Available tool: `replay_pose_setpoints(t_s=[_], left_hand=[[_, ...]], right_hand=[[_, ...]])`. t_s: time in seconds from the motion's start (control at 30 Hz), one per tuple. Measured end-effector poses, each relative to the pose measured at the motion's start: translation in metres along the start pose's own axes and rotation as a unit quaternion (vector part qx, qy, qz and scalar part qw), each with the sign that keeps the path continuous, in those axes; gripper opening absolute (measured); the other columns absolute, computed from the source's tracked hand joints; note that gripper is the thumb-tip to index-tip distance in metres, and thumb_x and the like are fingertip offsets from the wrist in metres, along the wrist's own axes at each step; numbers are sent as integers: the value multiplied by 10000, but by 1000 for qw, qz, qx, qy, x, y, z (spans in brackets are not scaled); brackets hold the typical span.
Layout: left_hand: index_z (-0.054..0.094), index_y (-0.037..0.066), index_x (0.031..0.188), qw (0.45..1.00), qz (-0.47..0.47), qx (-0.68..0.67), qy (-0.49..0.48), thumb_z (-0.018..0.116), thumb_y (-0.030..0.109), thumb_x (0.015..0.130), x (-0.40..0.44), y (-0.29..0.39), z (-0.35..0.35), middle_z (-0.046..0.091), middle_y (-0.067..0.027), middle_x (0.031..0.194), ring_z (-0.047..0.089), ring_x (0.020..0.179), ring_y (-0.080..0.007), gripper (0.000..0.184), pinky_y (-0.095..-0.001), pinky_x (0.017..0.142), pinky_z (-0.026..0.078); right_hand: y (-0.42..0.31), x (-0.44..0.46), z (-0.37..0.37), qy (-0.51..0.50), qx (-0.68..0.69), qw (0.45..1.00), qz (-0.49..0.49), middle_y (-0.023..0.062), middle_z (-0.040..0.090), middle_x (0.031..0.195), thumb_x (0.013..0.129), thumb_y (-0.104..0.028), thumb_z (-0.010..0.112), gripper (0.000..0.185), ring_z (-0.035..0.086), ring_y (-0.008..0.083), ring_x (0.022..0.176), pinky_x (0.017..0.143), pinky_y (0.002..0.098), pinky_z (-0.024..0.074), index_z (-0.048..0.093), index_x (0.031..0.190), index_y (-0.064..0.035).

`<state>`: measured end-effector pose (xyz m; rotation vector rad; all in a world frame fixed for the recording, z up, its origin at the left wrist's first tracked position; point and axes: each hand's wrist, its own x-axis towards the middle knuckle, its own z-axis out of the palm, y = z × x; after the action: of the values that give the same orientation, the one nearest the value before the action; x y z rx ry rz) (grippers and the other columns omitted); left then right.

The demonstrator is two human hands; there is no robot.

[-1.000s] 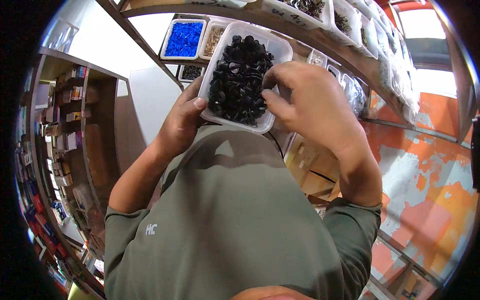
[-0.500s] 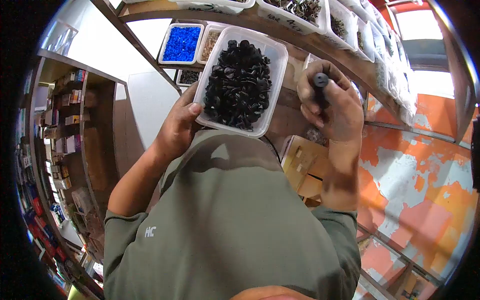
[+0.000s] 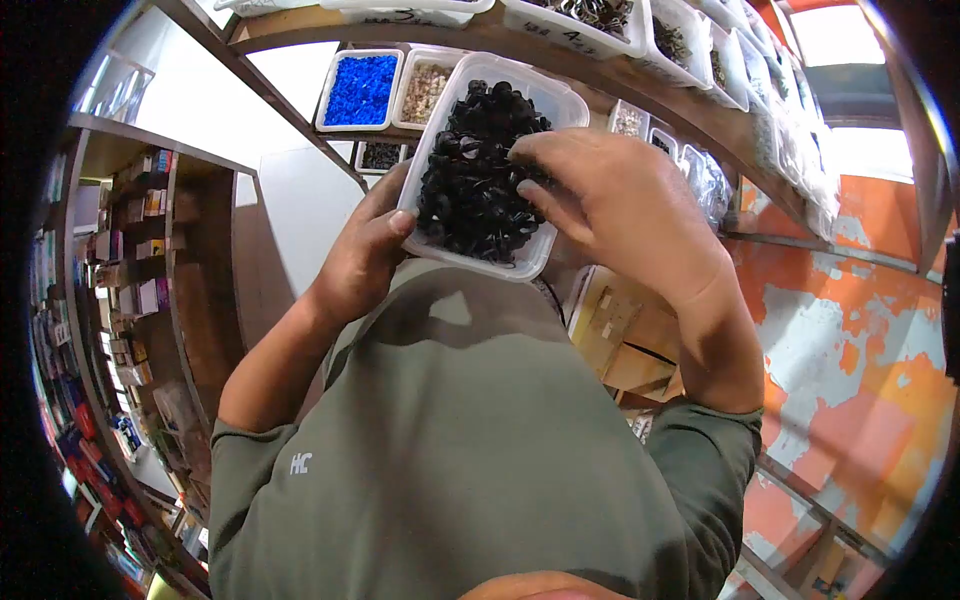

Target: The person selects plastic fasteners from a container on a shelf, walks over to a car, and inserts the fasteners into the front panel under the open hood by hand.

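Note:
A clear plastic container (image 3: pixel 547 240) full of small black round pieces (image 3: pixel 480 185) is tilted in front of my chest. My left hand (image 3: pixel 365 250) grips its left side, thumb over the rim and fingers mostly hidden behind the wall. Over the right side of the container, my right hand (image 3: pixel 620 205) is bent down into the heap, thumb and forefinger closing around black pieces. Its palm and other fingers are turned from view, so how many pieces it holds cannot be seen.
Behind the container, a shelf (image 3: pixel 310 130) bears a tub of blue pieces (image 3: pixel 360 90) and a tub of beige pieces (image 3: pixel 425 92). More filled tubs line the upper shelf (image 3: pixel 540 47). Cardboard boxes (image 3: pixel 625 345) lie below on the right; stocked shelving (image 3: pixel 140 280) stands left.
Half a second ago my right hand was raised right of the container with dark pieces in its fingers; it has moved left, back onto the heap. My left hand keeps its grip.

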<state>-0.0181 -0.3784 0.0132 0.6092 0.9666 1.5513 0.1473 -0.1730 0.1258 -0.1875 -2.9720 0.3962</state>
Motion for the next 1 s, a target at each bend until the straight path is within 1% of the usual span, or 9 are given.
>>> replay_pose_setpoints(t_s=[0.03,0.13,0.63,0.73,0.83,0.87,0.9,0.93,1.0], left_hand=[[256,-73,1651,1000,-5,-4,6,598,471,1022,0,0,1,506,-223,1565,544,1430,-295,898,-422,1212,419],[258,-72,1649,1000,12,-10,12,602,469,1020,1,-8,-2,504,-228,1564,549,1424,-294,898,-425,1206,428],[289,-74,1636,999,25,-4,25,595,489,1023,-7,-9,-7,511,-224,1552,534,1426,-292,886,-424,1216,404],[288,-79,1634,999,27,-6,21,594,489,1024,-7,-7,-7,511,-228,1555,527,1435,-294,888,-424,1221,398],[288,-85,1632,999,35,7,13,581,472,1037,-5,-7,-11,512,-227,1555,523,1440,-293,866,-421,1222,395],[287,-86,1632,999,39,7,18,574,466,1042,-5,-7,-12,511,-227,1558,524,1440,-292,858,-419,1223,394],[286,-88,1632,999,42,6,23,566,459,1046,-4,-9,-13,510,-226,1560,524,1440,-292,849,-417,1224,393],[286,-90,1632,999,45,6,29,559,453,1051,-5,-10,-13,509,-226,1563,524,1439,-291,840,-415,1225,392],[286,-89,1632,999,42,4,26,551,443,1054,-4,-8,-13,509,-225,1564,523,1441,-292,829,-413,1227,389]], right_hand=[[-2,1,-2,-22,-28,999,3,154,759,1056,937,-183,753,250,727,370,981,823,456,586,721,1155,-66],[-8,9,0,-39,-86,995,-1,106,741,915,944,-148,642,90,752,347,893,754,465,619,676,976,-71],[-11,26,14,-34,-116,992,-41,89,729,879,930,-130,640,52,762,330,882,728,457,634,642,936,-79],[-5,23,12,-21,-75,997,-13,136,727,933,953,-191,726,210,732,301,864,729,440,576,682,1132,-90],[6,17,-3,11,159,986,47,167,755,1015,994,-236,675,221,751,289,932,814,443,593,699,1068,-29],[8,8,-4,33,281,953,104,142,762,1039,1030,-269,639,299,728,214,900,814,397,579,706,1137,2],[14,1,-9,28,438,885,153,97,754,1008,1039,-256,644,278,693,165,856,774,341,558,711,1132,-4],[21,-6,-14,41,579,788,205,52,745,977,1047,-243,648,256,659,115,811,734,284,536,717,1126,-10],[31,-12,-15,29,733,643,219,38,743,964,1045,-214,665,222,629,76,773,701,237,508,729,1133,-21]])
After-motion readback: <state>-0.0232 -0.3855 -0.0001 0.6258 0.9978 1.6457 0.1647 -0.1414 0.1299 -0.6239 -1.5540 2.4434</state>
